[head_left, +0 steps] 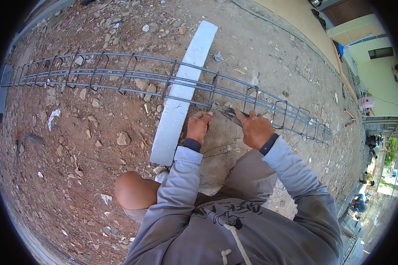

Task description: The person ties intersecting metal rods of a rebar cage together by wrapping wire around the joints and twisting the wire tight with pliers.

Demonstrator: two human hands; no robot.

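Note:
A long rebar cage (132,73) of straight bars and square stirrups crosses in front of me, resting over a pale grey plank (174,115). My right hand (255,129) is closed around dark metal pincers (230,115), whose jaws point left toward the cage's near bar, close to a stirrup (213,88). Just left of the jaws, my left hand (199,126) is closed in a pinch below the same bar. What its fingertips hold is too small to make out.
Rough ground (97,154) with stones and scraps of litter lies all round. A bent dark rod or hose (26,140) is at the far left. My bare knee (135,190) is near the plank's lower end. Buildings and several people are at the far right.

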